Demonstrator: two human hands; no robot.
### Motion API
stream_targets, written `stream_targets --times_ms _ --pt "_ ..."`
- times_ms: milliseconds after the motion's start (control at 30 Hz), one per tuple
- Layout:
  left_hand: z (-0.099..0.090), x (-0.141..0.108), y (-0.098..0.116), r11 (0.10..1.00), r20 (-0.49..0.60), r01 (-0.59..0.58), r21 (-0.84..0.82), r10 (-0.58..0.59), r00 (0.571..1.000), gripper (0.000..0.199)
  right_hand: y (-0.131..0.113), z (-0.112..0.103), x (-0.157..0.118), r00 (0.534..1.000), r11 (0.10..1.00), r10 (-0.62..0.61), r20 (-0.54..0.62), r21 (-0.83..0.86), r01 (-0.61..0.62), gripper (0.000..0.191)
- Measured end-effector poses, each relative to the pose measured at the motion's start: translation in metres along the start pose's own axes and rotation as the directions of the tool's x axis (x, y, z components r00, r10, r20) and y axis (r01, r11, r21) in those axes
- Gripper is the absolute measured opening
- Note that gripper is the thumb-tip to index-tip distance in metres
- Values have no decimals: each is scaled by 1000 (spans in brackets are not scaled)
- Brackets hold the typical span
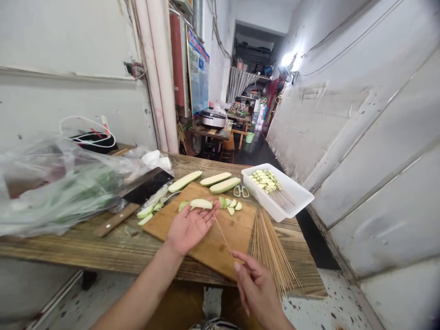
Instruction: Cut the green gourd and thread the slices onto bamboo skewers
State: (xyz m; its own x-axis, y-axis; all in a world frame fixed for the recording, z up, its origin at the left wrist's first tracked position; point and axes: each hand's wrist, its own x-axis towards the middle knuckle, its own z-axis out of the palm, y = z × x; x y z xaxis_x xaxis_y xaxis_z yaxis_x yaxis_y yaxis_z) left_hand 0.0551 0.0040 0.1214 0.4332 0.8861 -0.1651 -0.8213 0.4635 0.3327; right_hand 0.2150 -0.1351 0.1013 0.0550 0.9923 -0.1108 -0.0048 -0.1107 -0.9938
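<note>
My left hand (190, 229) is palm up over the wooden cutting board (202, 254), fingers apart and holding nothing. Just past its fingers lies a pale green piece of squash (201, 203), perhaps a zucchini; I cannot tell whether they touch. Between thumb and finger, my right hand (252, 277) pinches a thin wooden skewer (222, 233). The skewer's far end reaches up beside my left fingertips, with no food visible on it. Cut squash chunks (231, 211) sit on the board's far right part. Long squash halves (225, 185) lie behind the board.
A white plastic tray (295, 206) at the right holds skewered slices. Loose skewers (271, 256) fan out below it. Scissors (241, 191) are beside the board. At the left are a cleaver (117, 220) and a plastic bag of greens (79, 188). Farther back, a person sits at a table.
</note>
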Motion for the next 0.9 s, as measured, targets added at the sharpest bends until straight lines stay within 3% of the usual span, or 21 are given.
stream_targets --times_ms 267,533,900 --pt "7 -24 3 998 -177 -12 -64 0 984 46 17 6 -8 983 960 -181 24 -214 182 37" --pt "3 -21 -7 1000 -265 14 -26 -20 964 43 13 5 -8 978 947 -207 12 -247 203 40" --pt "9 -28 -11 994 -205 -50 93 68 976 40 6 7 -6 990 981 -134 34 -139 137 30"
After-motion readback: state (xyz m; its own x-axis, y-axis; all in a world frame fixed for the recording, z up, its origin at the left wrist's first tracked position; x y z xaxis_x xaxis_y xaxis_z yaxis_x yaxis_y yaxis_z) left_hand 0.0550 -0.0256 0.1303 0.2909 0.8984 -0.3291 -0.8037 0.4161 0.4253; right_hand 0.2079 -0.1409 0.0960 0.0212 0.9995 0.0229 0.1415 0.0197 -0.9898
